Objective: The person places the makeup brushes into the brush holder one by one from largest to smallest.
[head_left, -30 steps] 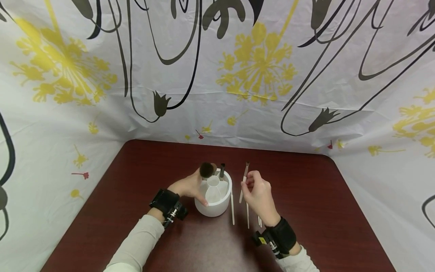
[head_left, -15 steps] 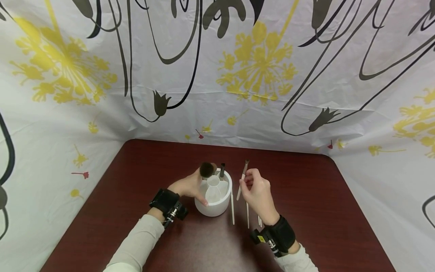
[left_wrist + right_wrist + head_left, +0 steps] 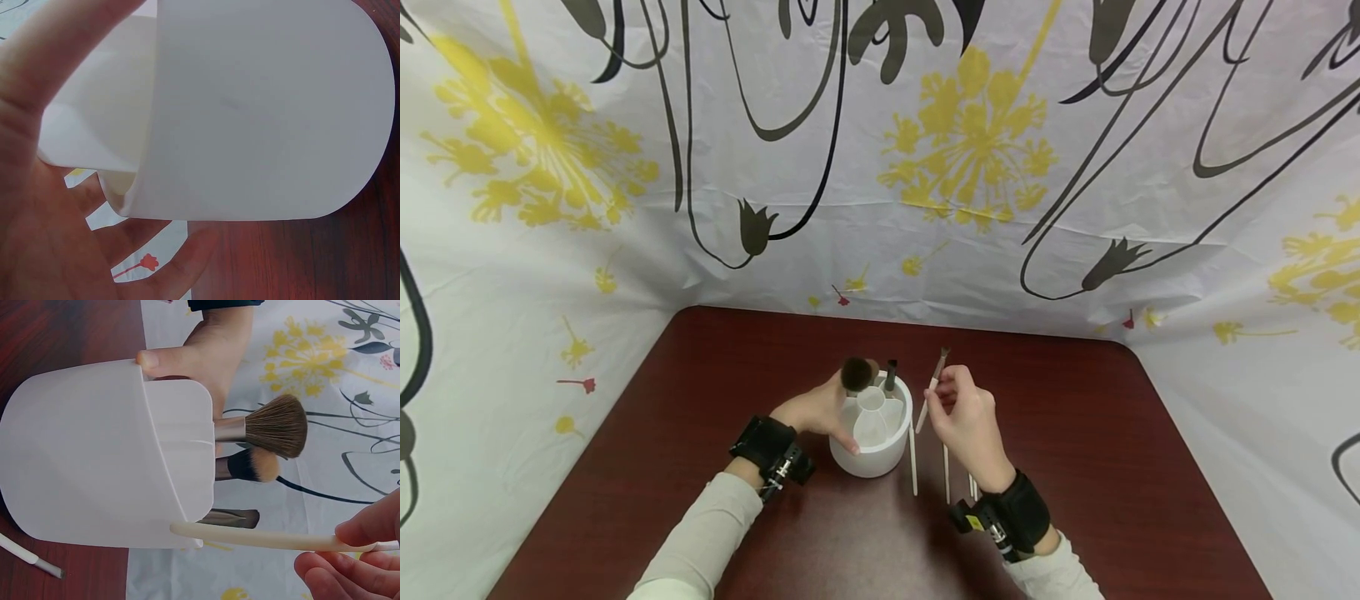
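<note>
A white divided brush holder (image 3: 871, 462) stands on the table, and my left hand (image 3: 820, 411) grips its left side, thumb at the front rim. In it stand a large fluffy makeup brush (image 3: 278, 426), a smaller tan-tipped brush (image 3: 259, 465) and a dark flat one (image 3: 231, 518). My right hand (image 3: 968, 421) pinches a slim makeup brush (image 3: 269, 539) with a pale handle, bristles up. Its handle end overlaps the holder's rim in the right wrist view. The left wrist view is mostly filled by the holder's white wall (image 3: 269, 112).
Several pale-handled brushes lie to the holder's right, among them one beside it (image 3: 913, 462) and another (image 3: 947, 475) below my right hand. The dark red table (image 3: 760, 350) ends at a patterned white cloth (image 3: 865, 208) behind and at the sides.
My right hand has moved slightly left and away from me with the pinched brush, bringing the handle end closer to the holder. The left hand and holder stay put.
</note>
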`<state>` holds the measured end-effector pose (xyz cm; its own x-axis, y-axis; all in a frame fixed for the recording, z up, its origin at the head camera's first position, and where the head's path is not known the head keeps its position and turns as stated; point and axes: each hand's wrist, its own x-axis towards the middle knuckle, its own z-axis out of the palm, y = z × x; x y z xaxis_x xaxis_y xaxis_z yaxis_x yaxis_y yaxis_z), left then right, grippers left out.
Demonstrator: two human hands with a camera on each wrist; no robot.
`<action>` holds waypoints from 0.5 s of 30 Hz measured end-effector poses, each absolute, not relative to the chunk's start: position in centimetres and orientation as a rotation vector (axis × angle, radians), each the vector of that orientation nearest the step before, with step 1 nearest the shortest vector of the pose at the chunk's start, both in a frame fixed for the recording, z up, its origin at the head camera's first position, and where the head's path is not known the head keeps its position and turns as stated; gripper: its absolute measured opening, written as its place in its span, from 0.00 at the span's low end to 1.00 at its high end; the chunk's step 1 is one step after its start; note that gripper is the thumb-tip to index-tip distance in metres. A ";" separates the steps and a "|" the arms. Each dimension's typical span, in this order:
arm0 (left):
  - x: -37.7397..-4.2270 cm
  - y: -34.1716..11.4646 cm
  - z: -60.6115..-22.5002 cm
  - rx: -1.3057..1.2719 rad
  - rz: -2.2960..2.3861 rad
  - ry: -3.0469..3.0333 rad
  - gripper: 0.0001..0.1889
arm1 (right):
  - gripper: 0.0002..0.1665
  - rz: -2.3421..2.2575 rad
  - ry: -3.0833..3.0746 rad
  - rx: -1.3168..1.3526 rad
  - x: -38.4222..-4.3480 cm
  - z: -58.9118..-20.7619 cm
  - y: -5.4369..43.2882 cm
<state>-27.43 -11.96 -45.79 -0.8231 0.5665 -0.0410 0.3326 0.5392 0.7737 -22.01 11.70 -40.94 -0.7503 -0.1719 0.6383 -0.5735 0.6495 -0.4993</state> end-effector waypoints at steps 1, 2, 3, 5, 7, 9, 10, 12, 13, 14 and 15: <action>-27.4 -12.0 -45.8 0.750 1.162 2.496 0.66 | 0.16 0.959 -2.314 0.582 -22.0 -40.9 11.7; -27.5 -12.0 -45.8 0.748 1.157 2.497 0.66 | 0.16 0.957 -2.310 0.585 -22.1 -40.9 11.6; -27.5 -12.0 -45.9 0.749 1.154 2.498 0.66 | 0.16 0.957 -2.306 0.589 -22.1 -40.9 11.6; -27.5 -12.0 -45.9 0.751 1.148 2.501 0.66 | 0.17 0.967 -2.300 0.590 -22.1 -40.8 11.5; -27.5 -12.0 -45.9 0.754 1.143 2.503 0.66 | 0.17 0.968 -2.294 0.596 -22.2 -40.7 11.4; -27.5 -12.0 -45.9 0.749 1.140 2.502 0.66 | 0.16 0.979 -2.289 0.598 -22.2 -40.5 11.3; -27.5 -12.0 -45.9 0.748 1.143 2.500 0.66 | 0.17 0.982 -2.285 0.601 -22.2 -40.4 11.3; -27.5 -12.0 -45.9 0.746 1.143 2.499 0.66 | 0.16 0.987 -2.276 0.609 -22.3 -40.3 11.2; -27.5 -12.0 -45.9 0.746 1.151 2.497 0.66 | 0.16 0.991 -2.272 0.613 -22.3 -40.3 11.1; -27.4 -12.0 -45.9 0.747 1.155 2.499 0.66 | 0.16 0.993 -2.268 0.618 -22.3 -40.3 11.0; -27.4 -12.0 -45.9 0.749 1.157 2.498 0.66 | 0.16 0.992 -2.264 0.623 -22.3 -40.2 11.0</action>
